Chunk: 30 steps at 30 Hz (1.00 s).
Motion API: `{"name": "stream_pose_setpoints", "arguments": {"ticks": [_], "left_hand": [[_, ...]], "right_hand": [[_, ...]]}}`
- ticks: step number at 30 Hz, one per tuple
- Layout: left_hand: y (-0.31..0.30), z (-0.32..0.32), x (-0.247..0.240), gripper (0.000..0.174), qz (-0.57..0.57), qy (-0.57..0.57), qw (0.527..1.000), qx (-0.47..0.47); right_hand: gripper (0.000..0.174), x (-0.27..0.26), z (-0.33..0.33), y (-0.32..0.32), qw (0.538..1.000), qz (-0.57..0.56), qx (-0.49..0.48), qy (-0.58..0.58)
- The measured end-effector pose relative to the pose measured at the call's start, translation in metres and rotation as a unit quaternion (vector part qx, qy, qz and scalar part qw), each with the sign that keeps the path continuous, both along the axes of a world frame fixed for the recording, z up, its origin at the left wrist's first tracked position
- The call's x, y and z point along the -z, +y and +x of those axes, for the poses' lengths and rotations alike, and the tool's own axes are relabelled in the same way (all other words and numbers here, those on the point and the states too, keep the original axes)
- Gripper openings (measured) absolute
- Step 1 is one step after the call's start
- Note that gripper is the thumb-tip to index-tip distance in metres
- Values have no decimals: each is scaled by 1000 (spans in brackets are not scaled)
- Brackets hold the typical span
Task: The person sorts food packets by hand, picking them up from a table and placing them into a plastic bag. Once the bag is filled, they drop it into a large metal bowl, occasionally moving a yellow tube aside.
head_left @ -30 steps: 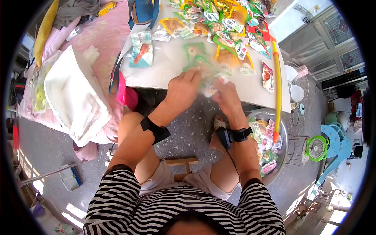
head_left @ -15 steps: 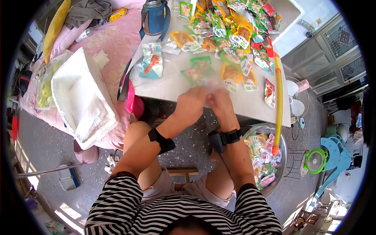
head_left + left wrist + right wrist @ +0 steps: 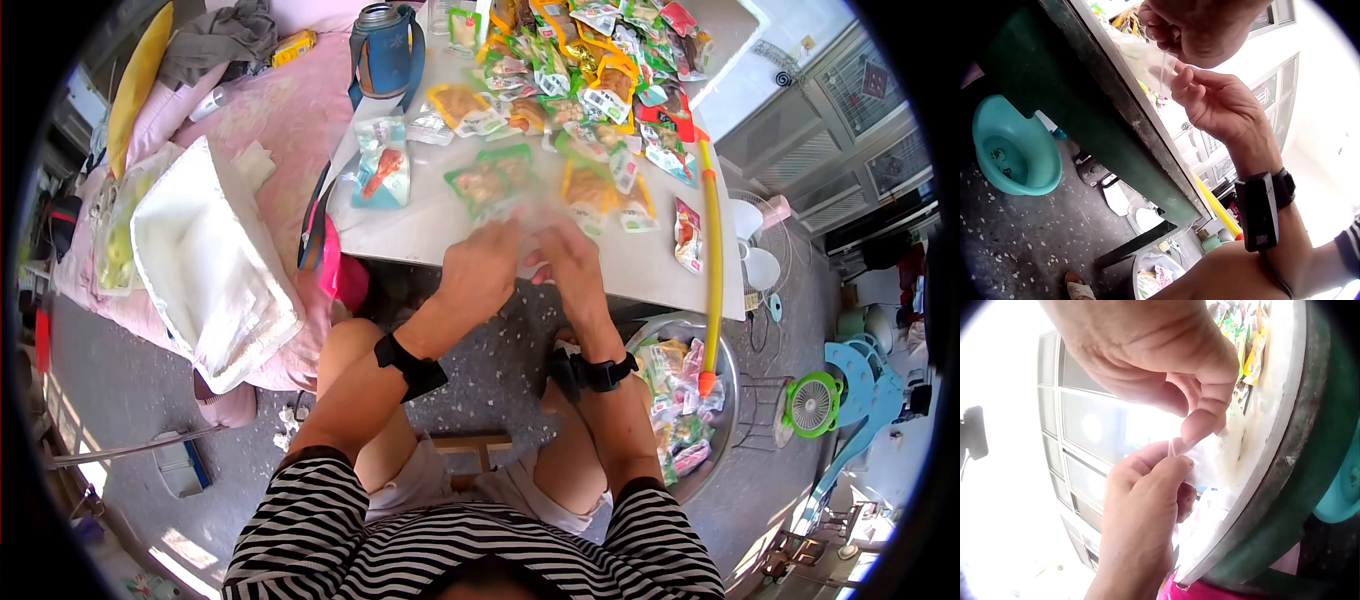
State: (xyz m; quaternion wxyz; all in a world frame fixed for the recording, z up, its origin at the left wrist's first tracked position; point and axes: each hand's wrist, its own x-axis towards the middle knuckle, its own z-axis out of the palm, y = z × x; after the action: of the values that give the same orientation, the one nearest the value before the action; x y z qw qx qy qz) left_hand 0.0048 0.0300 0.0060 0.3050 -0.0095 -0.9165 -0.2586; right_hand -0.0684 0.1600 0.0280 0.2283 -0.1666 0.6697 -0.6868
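Note:
A thin clear plastic bag stretches between the two hands at the table's near edge. In the right wrist view, the left hand pinches the bag's edge between thumb and forefinger. The right hand, fingers bent, holds the film just above; its exact grip is partly hidden. From the head, the left hand and right hand appear close together, with the film between them blurred. Beyond them lie green-edged food packets and orange-edged packets on the table.
Many packets are heaped at the table's back. A blue bottle holder and a white-blue packet lie left. A yellow tube runs along the right edge, above a metal basin of packets. A white foam box rests on the bed.
The hands have drawn back toward the table's near edge since one second ago. The right hand's fingers look more spread than half a second ago. The head view has shifted slightly.

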Motion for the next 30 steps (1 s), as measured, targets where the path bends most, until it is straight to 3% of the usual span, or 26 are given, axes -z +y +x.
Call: {"name": "stream_pose_setpoints", "arguments": {"ticks": [5,10,13,16,19,22,26,30], "left_hand": [[5,2,0,43,-6,16,1000,14],[2,-1,5,44,-41,49,998,10],[-1,-2,5,45,-34,40,999,8],[-4,0,3,45,-25,14,1000,2],[-5,-2,6,39,-13,3,1000,-6],[-3,-3,8,34,-15,-2,1000,2],[-1,-2,11,33,-16,-15,1000,6],[-3,-1,9,32,-17,-29,999,6]], "right_hand": [[18,30,-9,-5,992,-21,-97,-77],[18,26,-10,-26,984,-44,-55,-165],[19,8,-14,-20,984,41,-128,-117],[21,-10,-25,6,970,101,-220,24],[27,-33,-49,48,966,145,-211,-44],[36,-16,-71,55,1000,5,23,8],[51,17,-107,34,991,-124,48,23],[66,14,-115,13,986,-148,61,-49]]}}
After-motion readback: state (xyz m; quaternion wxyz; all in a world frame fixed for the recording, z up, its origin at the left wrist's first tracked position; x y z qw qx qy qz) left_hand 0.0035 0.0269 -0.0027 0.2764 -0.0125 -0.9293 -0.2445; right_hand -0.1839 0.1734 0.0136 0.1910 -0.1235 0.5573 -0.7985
